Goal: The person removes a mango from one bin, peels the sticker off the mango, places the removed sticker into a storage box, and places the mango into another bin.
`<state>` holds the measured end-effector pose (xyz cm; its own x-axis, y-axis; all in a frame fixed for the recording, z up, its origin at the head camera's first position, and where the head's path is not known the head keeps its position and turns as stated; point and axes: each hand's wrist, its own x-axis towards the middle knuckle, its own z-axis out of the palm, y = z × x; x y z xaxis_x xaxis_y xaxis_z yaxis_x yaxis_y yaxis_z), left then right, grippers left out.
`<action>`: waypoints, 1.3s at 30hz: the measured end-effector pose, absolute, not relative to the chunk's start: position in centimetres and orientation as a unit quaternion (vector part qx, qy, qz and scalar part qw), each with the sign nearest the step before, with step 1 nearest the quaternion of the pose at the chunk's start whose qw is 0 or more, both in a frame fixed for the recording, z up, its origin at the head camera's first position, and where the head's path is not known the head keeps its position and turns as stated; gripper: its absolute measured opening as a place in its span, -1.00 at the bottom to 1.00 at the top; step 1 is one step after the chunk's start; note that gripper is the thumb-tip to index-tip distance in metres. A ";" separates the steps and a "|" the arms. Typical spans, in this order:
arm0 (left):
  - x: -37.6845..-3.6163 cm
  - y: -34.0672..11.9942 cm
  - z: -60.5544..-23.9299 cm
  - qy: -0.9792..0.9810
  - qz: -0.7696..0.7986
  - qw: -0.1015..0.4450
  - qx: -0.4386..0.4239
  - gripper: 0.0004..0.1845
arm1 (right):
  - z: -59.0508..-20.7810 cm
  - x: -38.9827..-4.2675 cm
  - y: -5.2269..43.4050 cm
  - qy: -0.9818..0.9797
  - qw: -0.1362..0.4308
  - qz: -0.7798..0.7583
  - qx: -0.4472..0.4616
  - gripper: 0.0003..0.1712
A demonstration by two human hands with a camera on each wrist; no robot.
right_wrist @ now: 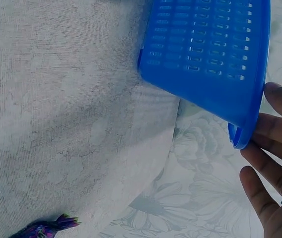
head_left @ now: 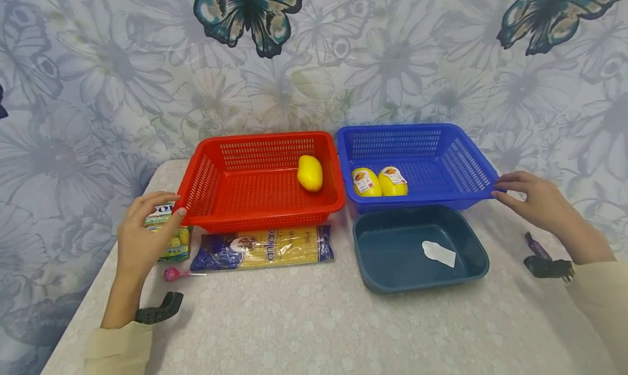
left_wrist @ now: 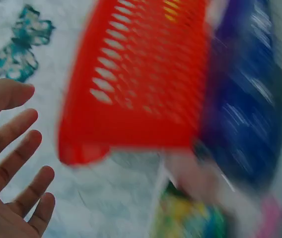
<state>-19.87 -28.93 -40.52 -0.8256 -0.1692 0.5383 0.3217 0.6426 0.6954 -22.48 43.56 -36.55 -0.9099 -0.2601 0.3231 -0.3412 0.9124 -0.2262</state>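
My left hand (head_left: 164, 209) hovers at the front left corner of the red basket (head_left: 260, 216), above a green carton (head_left: 177, 245). In the left wrist view the left hand (left_wrist: 12, 163) has its fingers spread and holds nothing, just apart from the blurred red basket (left_wrist: 131, 129). A yellow lemon-shaped item (head_left: 310, 173) lies in that basket. My right hand (head_left: 507, 192) touches the right front corner of the blue basket (head_left: 417, 201) with straight fingers (right_wrist: 267, 153); the blue basket (right_wrist: 205, 94) rim lies against them. Two labelled yellow items (head_left: 366, 182) lie inside.
A spaghetti packet (head_left: 262, 247) lies in front of the red basket, with a pink lollipop (head_left: 173, 274) beside it. A dark teal tray (head_left: 392, 286) holding a white scrap (head_left: 439, 253) sits before the blue basket. A purple wrapper (head_left: 537, 248) lies at the right.
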 end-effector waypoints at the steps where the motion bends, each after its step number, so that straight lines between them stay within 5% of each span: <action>1: -20.1 -28.4 -39.9 -0.853 -0.427 0.296 -0.049 -0.67 | -36.6 -22.4 43.7 -0.967 0.144 0.143 0.153 -0.66; 11: -22.3 -19.8 -35.0 -0.844 -0.438 0.256 -0.175 -0.64 | -37.4 -22.1 44.1 -0.956 0.184 0.158 0.166 -0.64; 21: -25.3 -12.2 -34.2 -0.835 -0.439 0.181 -0.278 -0.60 | -37.8 -21.9 43.7 -0.960 0.180 0.160 0.145 -0.65; 39: -29.8 -1.8 -33.4 -0.853 -0.416 0.054 -0.310 -0.45 | -37.3 -21.9 43.2 -0.968 0.154 0.157 0.123 -0.61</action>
<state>-29.79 -1.81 -33.45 -0.8020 0.4847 0.3493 0.5737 0.4619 0.6763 -21.87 43.19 -37.35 -0.9225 -0.1897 0.3361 -0.2863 0.9204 -0.2662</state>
